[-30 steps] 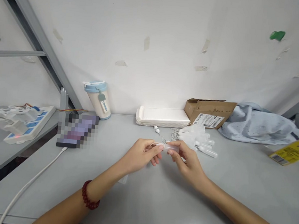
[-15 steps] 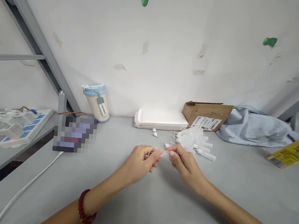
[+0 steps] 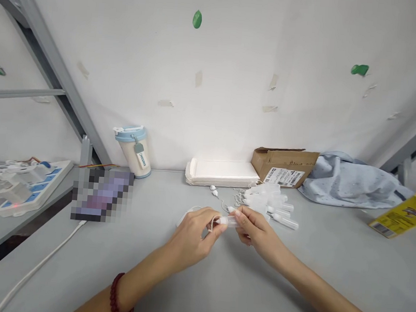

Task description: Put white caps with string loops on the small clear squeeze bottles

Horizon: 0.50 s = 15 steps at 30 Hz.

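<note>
1. Setting: personal desk nook, home- or dorm-like; exact kind uncertain.
2. Grey tabletop (image 3: 291, 289), back edge against white wall (image 3: 235, 46) bearing tape scraps (image 3: 198, 79); metal frame (image 3: 70, 99) at back left corner.
3. Everyday items: travel cup (image 3: 131, 153), crumpled cloth (image 3: 351, 185) along back edge.

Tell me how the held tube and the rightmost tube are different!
The held tube is pinched by the left hand and right hand; the rightmost tube lies on the table. Fingers partly cover the held tube, but more of the rightmost tube shows. Both look clear with white caps.
</note>
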Tool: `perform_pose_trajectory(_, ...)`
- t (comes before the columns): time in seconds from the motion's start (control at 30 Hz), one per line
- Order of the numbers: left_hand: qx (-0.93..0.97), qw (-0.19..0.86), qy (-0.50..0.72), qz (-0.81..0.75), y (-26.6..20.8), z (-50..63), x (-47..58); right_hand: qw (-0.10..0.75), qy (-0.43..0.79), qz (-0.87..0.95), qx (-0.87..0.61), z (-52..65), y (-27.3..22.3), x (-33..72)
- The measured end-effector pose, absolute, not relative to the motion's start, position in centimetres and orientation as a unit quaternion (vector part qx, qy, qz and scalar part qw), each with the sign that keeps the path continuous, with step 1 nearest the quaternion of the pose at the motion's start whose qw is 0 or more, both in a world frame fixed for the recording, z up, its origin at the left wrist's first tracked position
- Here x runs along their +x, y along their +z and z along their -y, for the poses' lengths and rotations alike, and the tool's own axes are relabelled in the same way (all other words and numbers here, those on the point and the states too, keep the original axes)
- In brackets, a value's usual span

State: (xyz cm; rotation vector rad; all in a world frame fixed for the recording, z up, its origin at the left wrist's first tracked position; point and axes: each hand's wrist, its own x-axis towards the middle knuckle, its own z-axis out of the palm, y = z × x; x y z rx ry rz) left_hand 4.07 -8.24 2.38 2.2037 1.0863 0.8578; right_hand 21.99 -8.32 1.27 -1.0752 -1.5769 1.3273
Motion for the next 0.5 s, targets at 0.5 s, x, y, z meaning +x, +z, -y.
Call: perform_pose_trajectory(0.5, 0.639, 0.56, 0.291, -0.441, 2.89, 7.75, 4.05, 0.371, 0.225, 0.792, -0.43, 9.13, 0.76, 21.82)
